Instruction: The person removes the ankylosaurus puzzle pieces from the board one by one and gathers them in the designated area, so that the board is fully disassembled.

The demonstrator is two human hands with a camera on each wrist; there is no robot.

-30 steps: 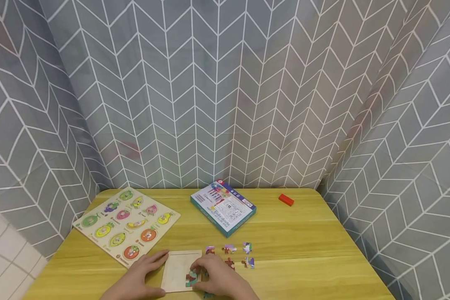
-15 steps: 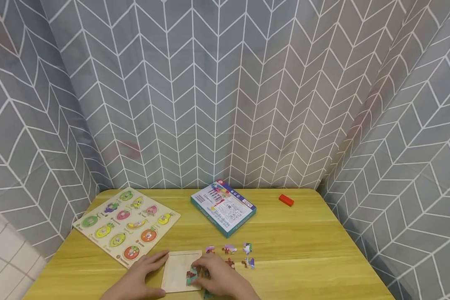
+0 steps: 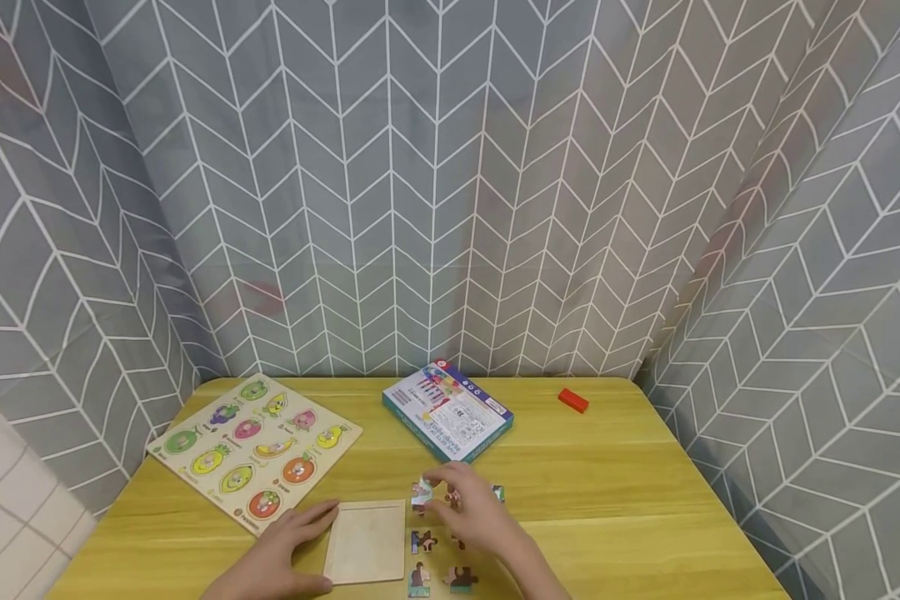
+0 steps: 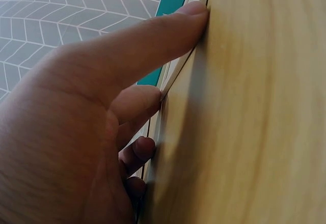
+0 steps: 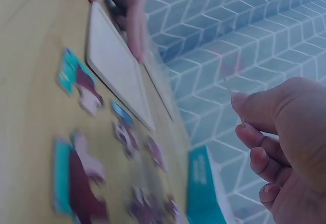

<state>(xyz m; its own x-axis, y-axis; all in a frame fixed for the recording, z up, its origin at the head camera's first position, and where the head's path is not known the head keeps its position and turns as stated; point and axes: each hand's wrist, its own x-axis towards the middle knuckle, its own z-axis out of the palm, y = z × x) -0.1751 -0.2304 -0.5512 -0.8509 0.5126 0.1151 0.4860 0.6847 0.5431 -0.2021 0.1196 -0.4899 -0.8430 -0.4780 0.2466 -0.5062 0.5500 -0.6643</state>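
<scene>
A small square wooden puzzle tray [image 3: 366, 542] lies flat near the front of the table. My left hand [image 3: 273, 554] rests along its left side, thumb at the near corner and fingertips at the far corner; the left wrist view shows the thumb [image 4: 191, 12] on the edge. My right hand [image 3: 468, 508] is raised to the right of the tray and pinches a jigsaw piece [image 3: 425, 489] between thumb and index finger. In the right wrist view this piece [image 5: 234, 102] shows as a thin edge. Loose jigsaw pieces [image 3: 461, 577] lie below that hand, some partly hidden.
A fruit puzzle board [image 3: 221, 479] lies at the left, its near corner close to my left hand. A teal-sided box [image 3: 450, 412] sits beyond my right hand. One red block [image 3: 573, 401] lies at the back right. Patterned curtains [image 3: 435, 208] surround the table.
My right hand has moved up and right, off the tray's near right corner, with a piece in its fingers. The teal and brown piece seen there is gone from the tray. The left hand stays.
</scene>
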